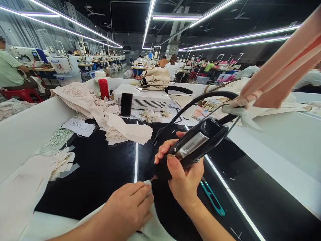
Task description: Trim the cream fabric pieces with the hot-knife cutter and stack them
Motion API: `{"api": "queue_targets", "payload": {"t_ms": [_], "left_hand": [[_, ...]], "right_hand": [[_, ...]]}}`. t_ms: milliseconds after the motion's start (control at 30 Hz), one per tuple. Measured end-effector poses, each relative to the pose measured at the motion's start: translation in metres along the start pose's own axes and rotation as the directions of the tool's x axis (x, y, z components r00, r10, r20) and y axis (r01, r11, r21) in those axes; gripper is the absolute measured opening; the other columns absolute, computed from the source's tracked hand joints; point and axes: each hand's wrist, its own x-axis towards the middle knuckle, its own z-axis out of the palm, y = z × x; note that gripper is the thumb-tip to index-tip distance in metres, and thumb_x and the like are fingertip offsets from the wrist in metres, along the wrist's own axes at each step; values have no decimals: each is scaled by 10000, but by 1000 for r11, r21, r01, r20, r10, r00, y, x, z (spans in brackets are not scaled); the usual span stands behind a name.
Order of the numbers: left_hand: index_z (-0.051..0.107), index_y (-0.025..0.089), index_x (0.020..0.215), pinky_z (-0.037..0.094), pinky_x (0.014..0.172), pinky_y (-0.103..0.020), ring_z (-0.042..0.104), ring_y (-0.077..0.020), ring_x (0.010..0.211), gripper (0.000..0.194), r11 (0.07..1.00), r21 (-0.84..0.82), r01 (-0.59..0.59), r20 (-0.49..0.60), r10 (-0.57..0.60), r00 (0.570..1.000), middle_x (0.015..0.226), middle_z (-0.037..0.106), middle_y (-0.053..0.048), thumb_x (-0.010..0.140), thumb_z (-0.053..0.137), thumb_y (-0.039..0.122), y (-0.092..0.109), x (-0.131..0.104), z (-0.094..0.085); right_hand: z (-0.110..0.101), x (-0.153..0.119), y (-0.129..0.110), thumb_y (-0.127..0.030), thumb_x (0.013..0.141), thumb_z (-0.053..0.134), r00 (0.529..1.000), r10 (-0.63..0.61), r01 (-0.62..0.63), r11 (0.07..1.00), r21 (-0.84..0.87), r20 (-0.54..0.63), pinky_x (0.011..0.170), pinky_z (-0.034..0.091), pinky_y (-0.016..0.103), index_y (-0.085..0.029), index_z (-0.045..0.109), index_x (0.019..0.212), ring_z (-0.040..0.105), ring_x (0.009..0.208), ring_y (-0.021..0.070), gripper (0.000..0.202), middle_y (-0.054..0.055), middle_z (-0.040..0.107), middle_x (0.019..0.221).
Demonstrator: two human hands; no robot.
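My right hand (185,177) is wrapped round a black corded hand tool (212,132) with a bright metal plate on its side. The tool slants, its narrow brownish tip pointing down toward my left hand. Between the fingers and thumb of my left hand (127,204) is the edge of a pale fabric piece (156,224); the tip is at or very near that edge, and contact cannot be made out. Teal thread snips (215,201) lie on the black tabletop (100,174), partly behind my right wrist.
Cut beige fabric pieces (127,129) are stacked at the back left, near a phone (126,104) and a red bottle (103,88). Pale green cord (56,140) lies coiled at left. A pink cloth strip (278,67) hangs tied by the tool's cable (200,97). White walls flank the table.
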Motion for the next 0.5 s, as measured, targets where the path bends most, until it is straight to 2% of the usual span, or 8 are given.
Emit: {"api": "queue_targets", "payload": {"t_ms": [500], "left_hand": [[690,124,1093,580,783,-276,695,-183,1040,227,1000,-3,25,38,-25,999,1135,745,-67,1065,523,276,2,-7,-2]], "right_hand": [[-1,0,2,-299,864,752,1000,-25,25,999,-40,-5,505,554,272,-271,542,1162,614,573,127,365,-44,638,801]]}}
